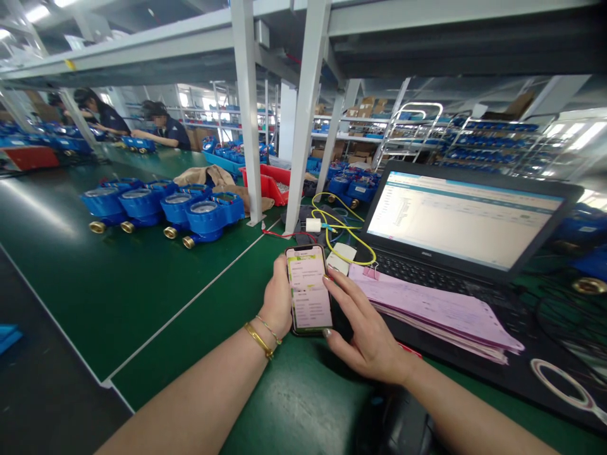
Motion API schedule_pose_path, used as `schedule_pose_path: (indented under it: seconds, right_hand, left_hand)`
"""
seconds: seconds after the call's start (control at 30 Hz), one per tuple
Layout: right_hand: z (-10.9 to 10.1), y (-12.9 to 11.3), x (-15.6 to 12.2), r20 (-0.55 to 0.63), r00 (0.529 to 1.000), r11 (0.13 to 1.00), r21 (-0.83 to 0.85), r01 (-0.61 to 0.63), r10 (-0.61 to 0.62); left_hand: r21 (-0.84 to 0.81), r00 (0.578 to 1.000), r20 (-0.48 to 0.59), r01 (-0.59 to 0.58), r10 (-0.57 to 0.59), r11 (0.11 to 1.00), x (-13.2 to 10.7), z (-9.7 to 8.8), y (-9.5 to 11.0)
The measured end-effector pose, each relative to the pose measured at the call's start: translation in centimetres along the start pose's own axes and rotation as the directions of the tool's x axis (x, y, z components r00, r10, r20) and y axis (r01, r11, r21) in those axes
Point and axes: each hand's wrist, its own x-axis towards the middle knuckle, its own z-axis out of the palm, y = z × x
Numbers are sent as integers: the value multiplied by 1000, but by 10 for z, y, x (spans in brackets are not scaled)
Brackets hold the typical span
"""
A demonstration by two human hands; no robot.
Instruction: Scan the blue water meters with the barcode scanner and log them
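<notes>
My left hand [278,297] is closed around the left edge of a smartphone [309,294], which is tilted up above the green bench with its lit screen facing me. Lines of small text fill the screen, too fine to read. My right hand [363,325] hovers at the phone's right edge, fingers apart, thumb near the lower corner; it grips nothing. Just right of it lies a stack of pink papers [427,303] with a binder clip, resting on the keyboard of an open laptop [467,221]. A black mouse-like object [403,423] sits below my right wrist, partly hidden.
Several blue water meters [206,218] with brass ends stand at left on the green bench [156,284]. White posts [298,120] rise behind the phone beside a yellow cable [327,237] and a red bin [272,184]. A magnifying glass [564,382] lies at right. Co-workers [165,129] sit far left.
</notes>
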Motion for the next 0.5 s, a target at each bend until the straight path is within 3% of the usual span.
schedule_pose_path:
  seconds: [0.5]
  right_hand:
    - [-1, 0, 0, 10, 1000, 1000, 6, 24, -24]
  left_hand:
    - [-1, 994, 110, 15, -15, 1000, 0, -1, 1]
